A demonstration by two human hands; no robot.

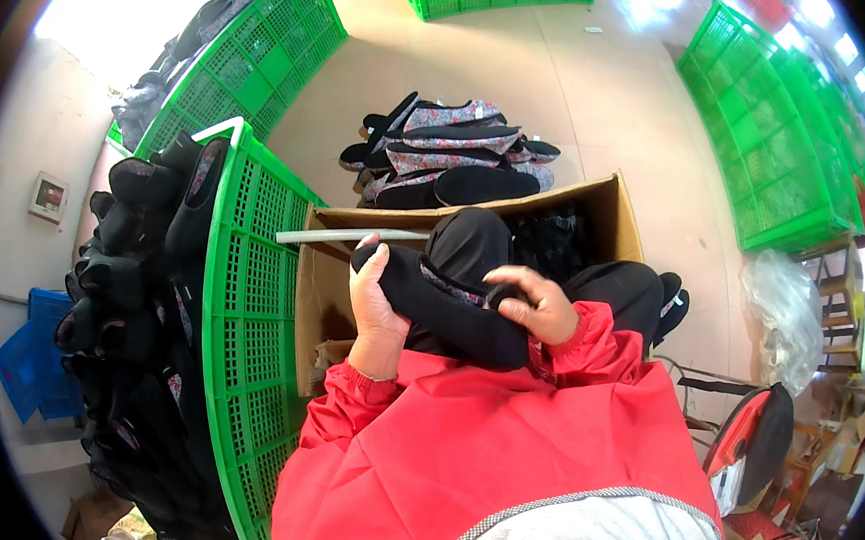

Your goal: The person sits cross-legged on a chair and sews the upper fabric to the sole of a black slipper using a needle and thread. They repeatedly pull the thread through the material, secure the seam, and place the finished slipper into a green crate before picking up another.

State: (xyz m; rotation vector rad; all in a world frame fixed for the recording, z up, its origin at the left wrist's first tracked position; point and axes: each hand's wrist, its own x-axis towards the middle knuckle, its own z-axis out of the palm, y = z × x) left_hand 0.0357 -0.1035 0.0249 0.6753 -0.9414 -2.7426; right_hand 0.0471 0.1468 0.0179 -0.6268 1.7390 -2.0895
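A black cloth shoe (446,314) with a patterned lining lies slantwise over my lap. Its far left end is in my left hand (376,309), which is closed round it with the thumb on top. At the shoe's opening near the other end, my right hand (538,306) has its fingers curled on the black edge. Beyond my knees stands an open cardboard box (630,221) with dark items inside. A pale rod (350,236) lies across the box's left side.
Behind the box, a pile of black shoes with floral lining (464,147) lies on the floor. At my left a green crate (255,312) is heaped with black shoes (131,261). More green crates (774,136) stand at the right and back. Clear plastic (784,311) hangs at right.
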